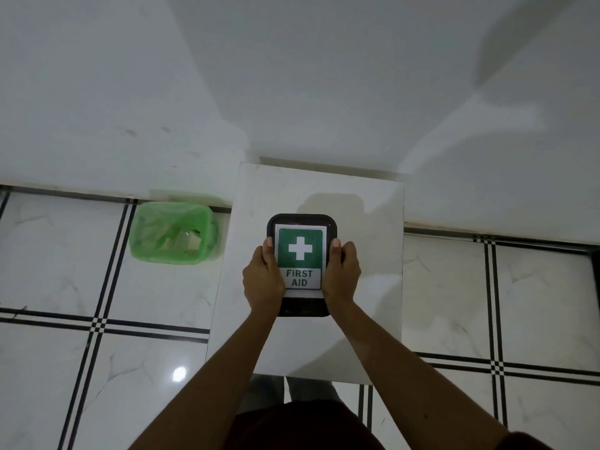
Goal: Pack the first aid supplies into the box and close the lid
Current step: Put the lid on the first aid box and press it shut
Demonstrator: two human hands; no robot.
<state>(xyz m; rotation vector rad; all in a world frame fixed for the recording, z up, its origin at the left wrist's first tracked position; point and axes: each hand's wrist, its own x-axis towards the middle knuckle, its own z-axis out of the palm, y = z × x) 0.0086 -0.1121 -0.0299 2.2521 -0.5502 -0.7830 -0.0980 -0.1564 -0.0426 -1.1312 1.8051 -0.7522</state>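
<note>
A black box (302, 220) stands on a small white table (367, 271) in front of me. Its lid lies flat on top and carries a green label (299, 248) with a white cross and the words FIRST AID. My left hand (263, 280) grips the left side of the box, thumb resting on the lid's edge. My right hand (341, 274) grips the right side the same way. The contents of the box are hidden under the lid. No loose supplies show on the table.
A green bin (172, 235) lined with a green bag sits on the tiled floor to the left of the table, against the white wall. The floor is white tile with black lines. My dark clothing shows at the bottom edge.
</note>
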